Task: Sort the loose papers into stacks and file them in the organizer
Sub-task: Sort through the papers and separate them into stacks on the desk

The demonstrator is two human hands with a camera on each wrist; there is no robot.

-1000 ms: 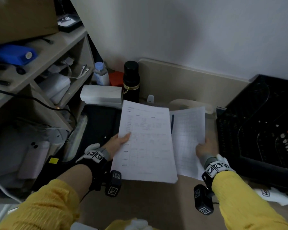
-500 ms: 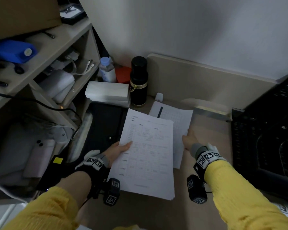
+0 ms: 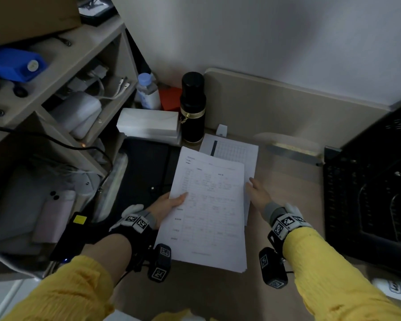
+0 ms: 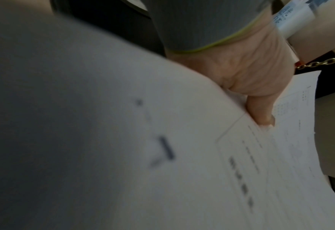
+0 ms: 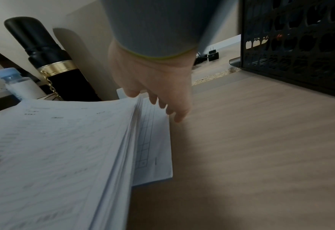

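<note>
My left hand (image 3: pixel 169 202) grips a thick stack of printed forms (image 3: pixel 211 212) by its left edge, thumb (image 4: pixel 261 112) on top, holding it slightly above the desk. A single grid-ruled sheet (image 3: pixel 236 151) lies flat on the desk, partly under the stack's far right corner. My right hand (image 3: pixel 256 191) is beside the stack's right edge, with straight fingers (image 5: pixel 168 107) pointing down at the grid sheet (image 5: pixel 154 155); it holds nothing. The black mesh organizer (image 3: pixel 368 193) stands at the right, apart from both hands.
A black thermos (image 3: pixel 192 110), a water bottle (image 3: pixel 147 91) and a white box (image 3: pixel 148 121) stand just behind the papers. A black mat (image 3: pixel 146 172) lies to the left, below a cluttered shelf unit (image 3: pixel 56 66). Bare desk (image 3: pixel 287 193) separates the papers from the organizer.
My right hand carried the grid sheet from the right of the stack down onto the desk behind it and let go. My left hand kept its hold on the stack.
</note>
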